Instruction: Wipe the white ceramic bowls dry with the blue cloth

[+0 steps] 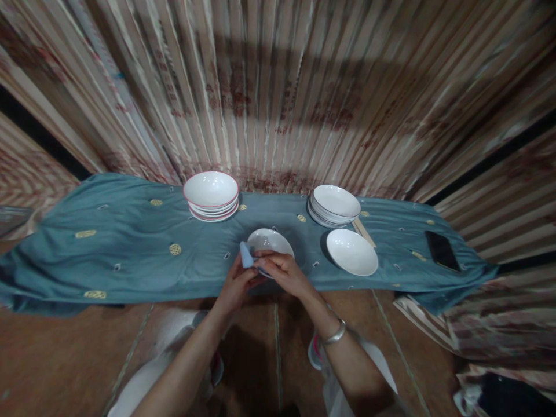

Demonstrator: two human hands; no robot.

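Observation:
Just over the near side of a white bowl (270, 237), my two hands are close together. Between the fingers of my left hand (237, 282) is a light-blue object (246, 255), smooth and tapered, its kind unclear. The fingers of my right hand (284, 271) are closed and reach across to the left fingertips. What they pinch, if anything, is hidden. The hands cover the bowl's near rim. To the right, a shallow white dish (353, 252) lies on the cloth, apart from both hands.
A teal cloth (143, 255) covers the long table. Red-rimmed bowls (211, 190) are stacked at the back left, dark-rimmed ones (336, 201) at the back right. Beside the latter lie wooden chopsticks (364, 231). A black phone (442, 250) is far right. Striped curtain (269, 104) hangs behind.

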